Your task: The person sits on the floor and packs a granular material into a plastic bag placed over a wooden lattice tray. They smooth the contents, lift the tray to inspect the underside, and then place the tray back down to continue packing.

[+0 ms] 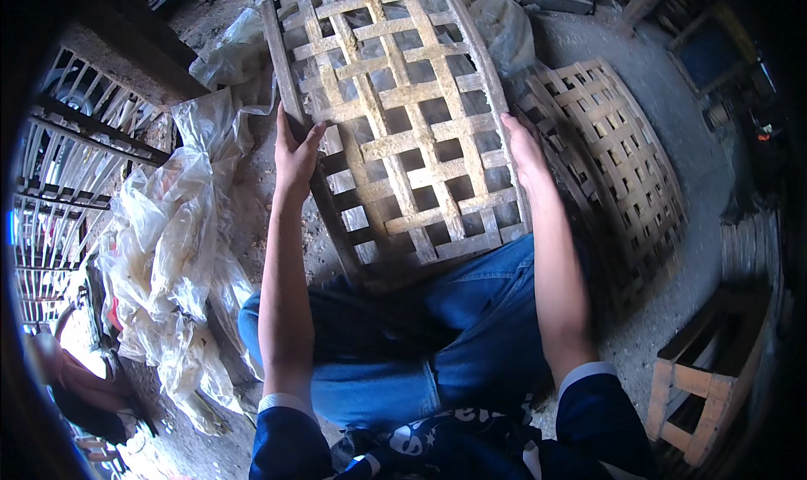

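A framed lattice panel (403, 95), woven from flat wood or bamboo strips, stands tilted in front of my knees. Pale yellowish residue coats many of its strips. My left hand (296, 155) grips the left frame rail, thumb over the inner side and fingers along the outer side. On the opposite rail is my right hand (524, 149), its thumb by the edge and its other fingers mostly hidden behind the frame. The panel's lower end rests close against my jeans (403, 341); the exact contact is in shadow.
Crumpled clear plastic sheeting (183, 228) hangs at left beside a slatted wall (63, 209). More woven panels (611, 146) lean to my right. A wooden stool-like frame (690, 398) stands at lower right on the rough floor (656, 316). Part of another person (88, 379) shows at lower left.
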Tool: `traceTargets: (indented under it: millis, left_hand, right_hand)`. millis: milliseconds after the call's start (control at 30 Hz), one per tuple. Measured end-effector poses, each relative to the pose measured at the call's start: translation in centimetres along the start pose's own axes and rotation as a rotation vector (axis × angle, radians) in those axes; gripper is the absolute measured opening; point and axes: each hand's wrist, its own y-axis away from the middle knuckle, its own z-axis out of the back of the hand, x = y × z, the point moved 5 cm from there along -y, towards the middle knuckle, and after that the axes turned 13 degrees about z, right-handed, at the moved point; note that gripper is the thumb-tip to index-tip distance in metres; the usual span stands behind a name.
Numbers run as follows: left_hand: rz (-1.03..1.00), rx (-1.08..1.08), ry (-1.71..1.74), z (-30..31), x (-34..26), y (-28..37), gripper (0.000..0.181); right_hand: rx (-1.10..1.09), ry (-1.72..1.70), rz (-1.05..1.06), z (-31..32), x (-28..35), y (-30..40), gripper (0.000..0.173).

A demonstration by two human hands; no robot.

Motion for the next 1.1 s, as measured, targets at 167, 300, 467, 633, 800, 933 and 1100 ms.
traceTargets:
  millis: [167,300,467,633,800,933,1100]
  left_hand:
    - [0.013,-0.016,-0.035,0.4,-0.1,0.6,0.073]
    - [0.013,0.035,-0.088,-0.2,-1.8,1.7,0.075]
    - [-0.067,0.045,-0.209,-1.3,-1.4,2.0,0.077]
    - [-0.158,0.018,-0.253,0.1,0.7,0.0,0.075]
    - [-0.013,0.06,-0.11,-1.0,0.0,1.0,0.073]
    - [-0.012,0.022,-0.07,-0.7,0.0,0.8,0.072]
    - [-0.013,0.02,-0.085,0.3,1.3,-0.4,0.071]
  right_hand:
    - [-0.028,0.056,-0.091,-0.6,3.8,2.0,0.041]
    - [-0.106,0.024,-0.07,-0.4,3.7,2.2,0.042]
    - [0.063,-0.067,-0.084,1.4,1.3,0.3,0.075]
    - [-0.111,0.014,-0.079,0.0,3.2,1.7,0.064]
    - [-0.054,0.046,-0.065,0.2,3.0,1.2,0.07]
    - [-0.038,0.062,-0.108,-0.3,2.3,1.5,0.079]
    - [-0.089,0.154,0.082,-1.3,3.7,2.0,0.049]
